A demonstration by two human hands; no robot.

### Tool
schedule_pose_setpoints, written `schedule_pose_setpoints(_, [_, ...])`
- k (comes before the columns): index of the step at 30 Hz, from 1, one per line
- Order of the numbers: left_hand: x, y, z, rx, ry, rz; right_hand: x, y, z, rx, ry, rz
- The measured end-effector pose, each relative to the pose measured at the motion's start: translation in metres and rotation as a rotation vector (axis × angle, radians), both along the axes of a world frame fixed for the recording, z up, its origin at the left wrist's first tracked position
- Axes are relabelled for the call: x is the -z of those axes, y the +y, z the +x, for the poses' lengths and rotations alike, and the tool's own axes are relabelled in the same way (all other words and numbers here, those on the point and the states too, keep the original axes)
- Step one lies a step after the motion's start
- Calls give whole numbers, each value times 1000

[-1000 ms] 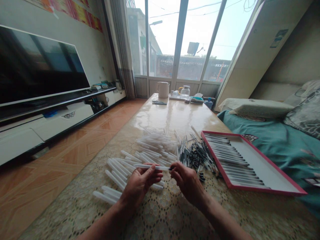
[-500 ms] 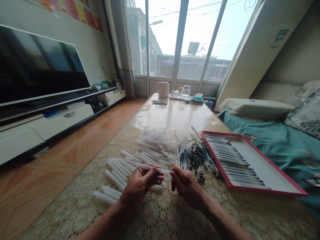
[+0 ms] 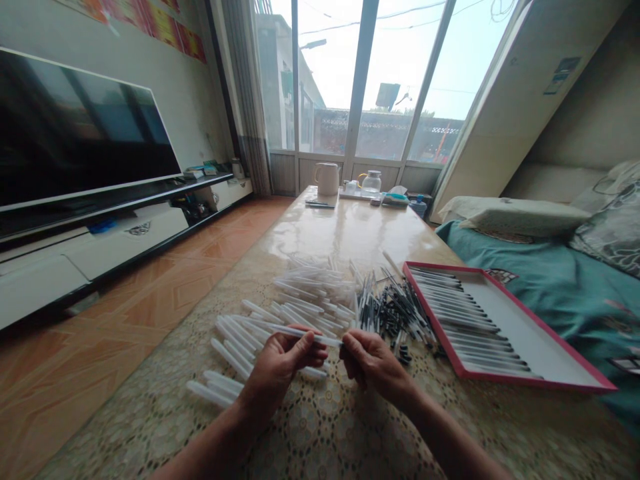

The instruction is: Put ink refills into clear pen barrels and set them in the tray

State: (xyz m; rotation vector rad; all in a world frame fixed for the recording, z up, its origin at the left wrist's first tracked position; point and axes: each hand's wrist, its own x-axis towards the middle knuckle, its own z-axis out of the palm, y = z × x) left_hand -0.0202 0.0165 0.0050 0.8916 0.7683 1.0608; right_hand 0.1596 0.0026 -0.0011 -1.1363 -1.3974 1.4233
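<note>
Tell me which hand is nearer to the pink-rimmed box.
Right. The right hand is apart from the box, to its left. The left hand, gripping a white tube, is farther left, beyond the right hand.

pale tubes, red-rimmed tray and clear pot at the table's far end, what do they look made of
Pale tubes: probably plastic, frosted; cloudy, whitish look. Red-rimmed tray: likely cardboard, matte; thin straight walls, plain white floor. Clear pot: glass or clear plastic, smooth; its body is see-through.
</note>
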Motion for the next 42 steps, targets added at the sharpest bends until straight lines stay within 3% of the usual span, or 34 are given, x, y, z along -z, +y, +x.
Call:
schedule_pose_setpoints(12, [-5,-1,1,-33,43,20,1,4,5,-15,-22,-69])
schedule_pose_setpoints(21, [-9,-2,2,-88,13,-42,-5,1,-1,35,33,22])
schedule_pose_setpoints(27, [-5,-2,2,-52,13,-16,-4,2,1,-1,25,-65])
schedule_pose_setpoints(34, [-8,-3,2,-40,63,19,0,4,3,3,-31,-60])
schedule_pose_setpoints(42, [-10,-1,2,-125,22,-64,-10,0,0,69,11,74])
